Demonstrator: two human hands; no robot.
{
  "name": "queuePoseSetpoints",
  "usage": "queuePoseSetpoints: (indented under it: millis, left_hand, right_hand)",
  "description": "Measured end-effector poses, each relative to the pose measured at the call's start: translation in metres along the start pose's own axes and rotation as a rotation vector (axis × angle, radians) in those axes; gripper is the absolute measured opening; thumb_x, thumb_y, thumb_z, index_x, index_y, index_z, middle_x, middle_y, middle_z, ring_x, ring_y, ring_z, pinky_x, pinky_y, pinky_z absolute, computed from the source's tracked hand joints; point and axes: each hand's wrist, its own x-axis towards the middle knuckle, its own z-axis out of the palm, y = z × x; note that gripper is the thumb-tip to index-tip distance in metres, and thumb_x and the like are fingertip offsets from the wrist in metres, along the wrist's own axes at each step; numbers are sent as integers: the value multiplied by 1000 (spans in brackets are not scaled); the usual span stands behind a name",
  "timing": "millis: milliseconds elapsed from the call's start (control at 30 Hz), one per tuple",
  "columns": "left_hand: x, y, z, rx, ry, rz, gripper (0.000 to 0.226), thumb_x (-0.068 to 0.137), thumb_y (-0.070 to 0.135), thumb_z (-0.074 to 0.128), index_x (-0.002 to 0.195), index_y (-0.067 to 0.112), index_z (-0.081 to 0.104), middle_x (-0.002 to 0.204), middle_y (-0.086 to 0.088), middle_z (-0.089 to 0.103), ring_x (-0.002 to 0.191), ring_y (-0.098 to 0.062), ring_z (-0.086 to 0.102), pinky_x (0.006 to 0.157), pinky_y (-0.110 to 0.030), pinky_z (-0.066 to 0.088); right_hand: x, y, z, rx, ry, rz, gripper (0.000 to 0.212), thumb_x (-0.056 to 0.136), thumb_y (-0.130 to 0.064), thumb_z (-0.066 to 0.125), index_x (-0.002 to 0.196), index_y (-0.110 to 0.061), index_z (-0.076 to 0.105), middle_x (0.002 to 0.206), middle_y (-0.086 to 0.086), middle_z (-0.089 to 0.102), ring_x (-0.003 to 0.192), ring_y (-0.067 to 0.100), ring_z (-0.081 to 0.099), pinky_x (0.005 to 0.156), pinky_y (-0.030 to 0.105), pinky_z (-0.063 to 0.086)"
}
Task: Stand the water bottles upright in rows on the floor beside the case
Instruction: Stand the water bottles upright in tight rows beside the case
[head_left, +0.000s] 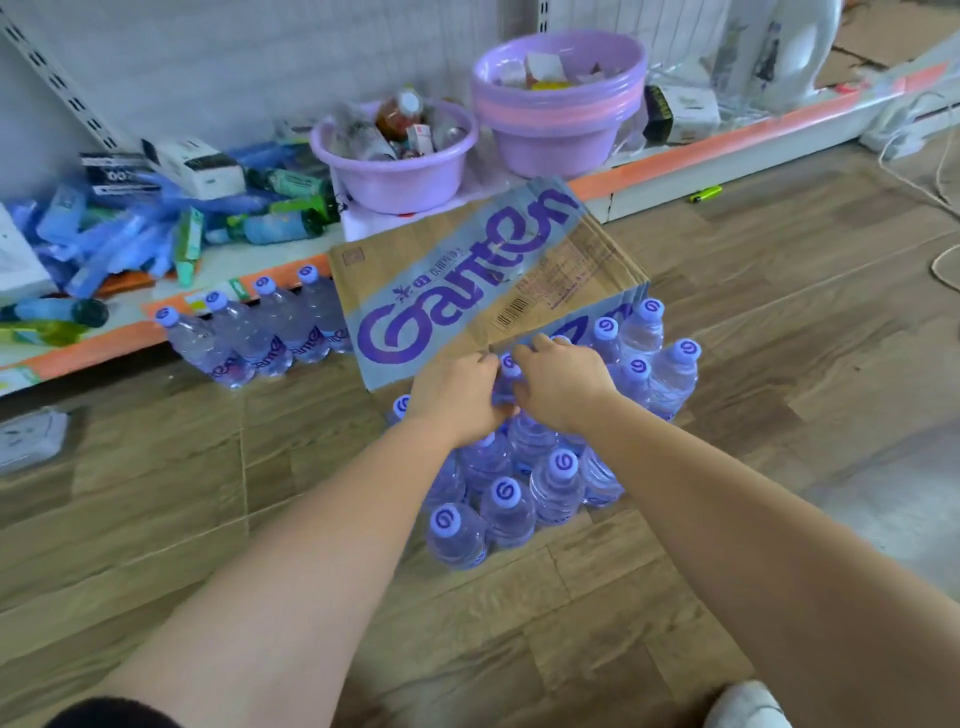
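A brown cardboard case (483, 270) with purple "Ganten" lettering lies tilted on the wood floor. Several clear water bottles with purple caps (506, 512) stand upright in rows in front of and to the right of it. My left hand (457, 395) and my right hand (563, 384) meet over one bottle (508, 371) at the case's front edge, fingers curled round its neck and shoulder. Several more bottles (249, 332) stand in a row to the left of the case, against the shelf base.
A low shelf (727, 150) with an orange strip runs behind the case, carrying purple basins (395, 176) of clutter, boxes and blue packets. A green lighter (705, 194) lies on the floor at the right. Cords trail at the far right. A white shoe (748, 706) shows at the bottom right.
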Motion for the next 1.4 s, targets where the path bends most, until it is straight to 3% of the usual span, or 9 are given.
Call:
queuePoseSetpoints:
  millis: [100,233,600,867,1000,1100,1200,1300,1400]
  left_hand:
    - [-2,-71,-20,-63,13,-84,57,87,47,55,134,16,44,134,-5,52,123,-30,51,96,-38,42]
    - [0,-188,-28,-39,38,-199,72,90,45,53,146,8,27,151,-10,34,139,-27,33,117,-40,21]
    - [-2,-438,-7,-9,-9,-419,74,94,40,48,151,8,12,160,-7,14,148,-22,14,121,-39,14]
    - [43,-490,-1,-87,9,-325,69,96,16,49,152,22,10,162,0,0,149,-25,8,119,-40,21]
    - [61,-505,9,-158,50,-313,52,91,6,52,141,12,41,148,-11,37,132,-30,42,104,-43,42]
    - [65,-507,12,-121,101,-336,36,87,1,53,123,5,55,128,-16,52,116,-34,53,93,-42,47]
    - [65,-509,12,-63,106,-346,27,87,1,51,113,6,58,116,-18,56,107,-36,56,82,-39,46]
    - [57,-504,8,-31,67,-375,32,88,1,51,119,5,53,116,-19,54,106,-37,57,83,-39,47]
    - [37,-494,9,13,43,-401,31,87,-2,53,118,3,50,118,-18,51,104,-38,59,77,-40,46]
  right_hand:
    - [42,-48,-4,11,-13,-89,43,93,-32,47,131,-12,43,133,11,48,124,31,46,91,39,43]
    - [104,-124,1,37,-38,-188,44,93,-32,49,130,-8,42,134,13,45,130,30,41,100,40,40]
    - [261,-286,31,70,-158,-275,58,96,-34,49,145,-9,30,152,9,30,143,26,26,108,40,35]
    - [342,-349,53,50,-211,-277,67,99,-25,43,154,-21,4,161,7,2,146,33,19,110,47,34]
    - [356,-361,63,-11,-179,-250,64,96,-11,47,151,-21,15,152,14,20,126,41,45,89,44,47]
    - [359,-364,67,-17,-138,-231,55,95,-8,48,144,-19,28,140,16,30,119,41,46,81,43,45]
    - [360,-368,63,-32,-122,-214,40,98,-15,45,137,-13,37,133,20,36,120,40,41,85,44,43]
    - [358,-373,58,-34,-113,-198,34,93,-3,47,126,-11,44,126,21,40,106,41,53,70,37,38]
    - [348,-372,56,16,-144,-212,31,90,0,48,119,-12,51,123,20,42,92,37,55,68,33,38]
